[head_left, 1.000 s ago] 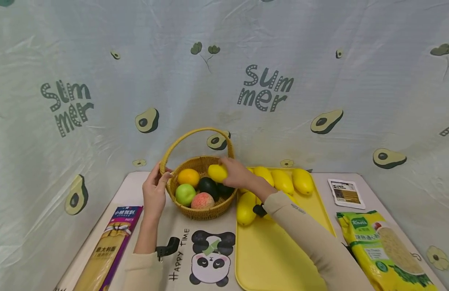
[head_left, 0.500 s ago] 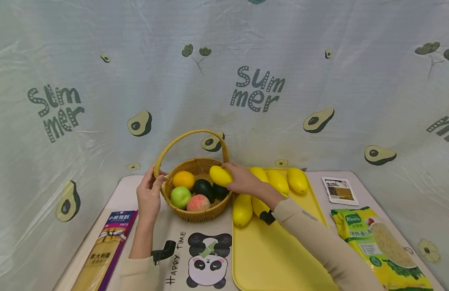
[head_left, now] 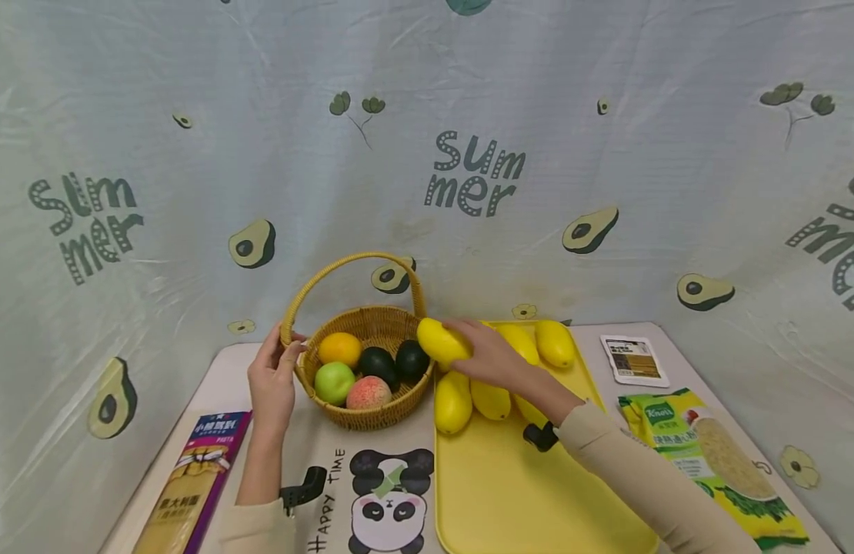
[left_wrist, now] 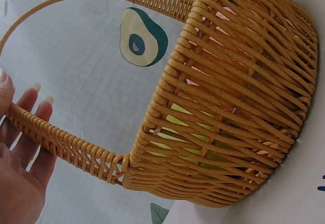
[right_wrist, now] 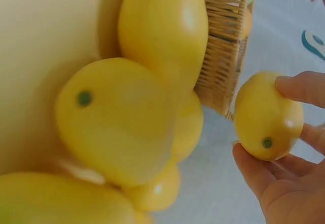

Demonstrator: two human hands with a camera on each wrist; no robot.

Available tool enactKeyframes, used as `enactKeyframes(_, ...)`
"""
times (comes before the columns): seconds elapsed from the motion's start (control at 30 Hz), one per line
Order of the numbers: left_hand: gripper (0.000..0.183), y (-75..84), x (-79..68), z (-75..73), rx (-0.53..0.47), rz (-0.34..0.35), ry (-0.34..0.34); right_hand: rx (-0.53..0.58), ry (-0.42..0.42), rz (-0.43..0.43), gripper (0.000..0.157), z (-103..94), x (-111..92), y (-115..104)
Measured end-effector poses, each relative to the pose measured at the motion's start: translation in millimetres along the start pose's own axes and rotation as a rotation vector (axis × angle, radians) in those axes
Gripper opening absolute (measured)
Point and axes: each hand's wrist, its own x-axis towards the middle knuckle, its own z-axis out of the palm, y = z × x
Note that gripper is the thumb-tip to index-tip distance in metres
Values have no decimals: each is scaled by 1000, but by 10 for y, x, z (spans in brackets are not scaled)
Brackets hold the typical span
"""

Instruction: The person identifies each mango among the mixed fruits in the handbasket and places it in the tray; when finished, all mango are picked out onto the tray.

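My left hand (head_left: 271, 385) holds the wicker basket (head_left: 378, 419) by the left side of its handle (left_wrist: 66, 142), thumb on one side and fingers on the other. Inside the basket lie an orange (head_left: 340, 350), a green apple (head_left: 334, 382), a peach (head_left: 368, 394) and two dark avocados (head_left: 411, 360). My right hand (head_left: 492, 350) grips a yellow mango (right_wrist: 266, 115) between thumb and fingers. That mango is raised at the basket's right rim, over the back left corner of the yellow tray (head_left: 531, 492). Several more mangoes (head_left: 453, 404) lie on the tray's far half.
A purple pasta packet (head_left: 191, 485) lies at the left. To the tray's right are a small white packet (head_left: 635, 360) and a yellow-green Knorr bag (head_left: 711, 462). A printed curtain (head_left: 371, 192) hangs close behind the basket.
My right hand has carried the mango from over the basket's inside rightward to its right rim. The left hand keeps its hold on the handle. The head view has shifted slightly.
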Motion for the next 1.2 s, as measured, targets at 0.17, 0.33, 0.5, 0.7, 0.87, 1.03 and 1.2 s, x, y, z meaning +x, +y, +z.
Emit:
enactKeyframes(0.17, 36, 76, -42, -20, -3, 20, 10, 49, 68, 31, 66, -91, -203, 119)
enactKeyframes(0.33, 36, -89, 36, -28, 1, 21, 14, 68, 141, 50, 65, -226, -389, 247)
enactKeyframes(0.5, 38, -133, 59, -38, 19, 40, 14, 70, 178, 64, 66, -349, -549, 382)
enactKeyframes(0.7, 38, -157, 65, -13, 11, 46, 17, 58, 218, 94, 67, -431, -724, 591)
enactKeyframes(0.87, 38, -161, 54, 7, 6, 35, 14, 45, 221, 150, 67, -442, -887, 743)
enactKeyframes(1.03, 38, -169, 48, 11, 4, 22, 8, 26, 204, 211, 67, -444, -1061, 829)
enactKeyframes(1.2, 38, -168, 60, 13, 9, 20, 11, 20, 215, 251, 66, -441, -1234, 890)
